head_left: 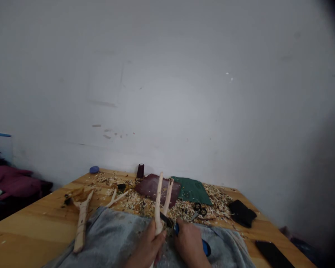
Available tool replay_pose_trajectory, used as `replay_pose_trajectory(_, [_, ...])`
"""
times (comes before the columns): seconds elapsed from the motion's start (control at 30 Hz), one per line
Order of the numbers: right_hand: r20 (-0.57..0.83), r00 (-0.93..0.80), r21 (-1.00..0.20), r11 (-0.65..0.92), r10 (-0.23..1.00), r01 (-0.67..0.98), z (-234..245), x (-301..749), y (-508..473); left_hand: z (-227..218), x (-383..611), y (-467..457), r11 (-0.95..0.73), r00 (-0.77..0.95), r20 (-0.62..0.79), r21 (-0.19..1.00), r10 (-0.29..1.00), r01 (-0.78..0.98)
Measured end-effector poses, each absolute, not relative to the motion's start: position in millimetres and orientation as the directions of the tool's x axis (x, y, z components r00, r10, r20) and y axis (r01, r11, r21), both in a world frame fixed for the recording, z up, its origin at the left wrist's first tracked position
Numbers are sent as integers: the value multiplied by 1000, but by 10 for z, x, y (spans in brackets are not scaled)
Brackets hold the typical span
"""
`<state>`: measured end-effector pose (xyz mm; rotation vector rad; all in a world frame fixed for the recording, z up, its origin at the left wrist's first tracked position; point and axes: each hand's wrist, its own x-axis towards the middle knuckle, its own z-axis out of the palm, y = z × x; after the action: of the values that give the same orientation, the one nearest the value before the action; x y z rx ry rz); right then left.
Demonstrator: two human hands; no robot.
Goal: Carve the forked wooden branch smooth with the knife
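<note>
My left hand [149,243] is closed around the lower part of a peeled, forked wooden stick [158,199], whose two prongs point up and away. In my right hand [190,240] is a knife [165,219] with a blue and black handle, its dark blade lying at the crotch of the fork. Both hands are over a grey cloth [120,227] spread along the near side of the table. A second forked stick [82,223] with a thick stem lies to the left, partly on the cloth. Farther back is a thinner forked stick [118,198].
Wood shavings [219,199] cover the back of the wooden table [25,238]. Among them lie maroon leather [149,188], a green sheet [194,190] and scissors [198,211]. A thread spool [140,171] stands behind. To the right are a black piece [242,213] and a phone [273,254].
</note>
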<state>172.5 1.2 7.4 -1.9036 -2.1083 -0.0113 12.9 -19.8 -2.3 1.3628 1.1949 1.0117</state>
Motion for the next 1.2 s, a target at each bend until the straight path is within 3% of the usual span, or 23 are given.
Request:
replay_pose_trajectory(0.3, [268, 86, -171, -40, 959, 984, 142, 2138, 204, 39, 164, -256, -69, 241, 22, 980, 970, 187])
replay_pose_trajectory(0.57, [231, -42, -183, 86, 972, 979, 99, 1769, 33, 35, 115, -222, -104, 163, 69, 970, 984, 220])
replay_pose_trajectory(0.8, [217, 77, -155, -43, 973, 987, 181, 2027, 148, 57, 142, -244, -101, 216, 42, 958, 976, 269])
replay_pose_trajectory(1.07, [237, -51, -189, 98, 970, 977, 130, 1795, 23, 28, 115, -211, -98, 190, 63, 978, 980, 182])
replay_pose_trajectory(1.2, [224, 23, -179, 18, 974, 984, 183, 1901, 73, -59, 122, -188, -59, 236, 33, 993, 971, 105])
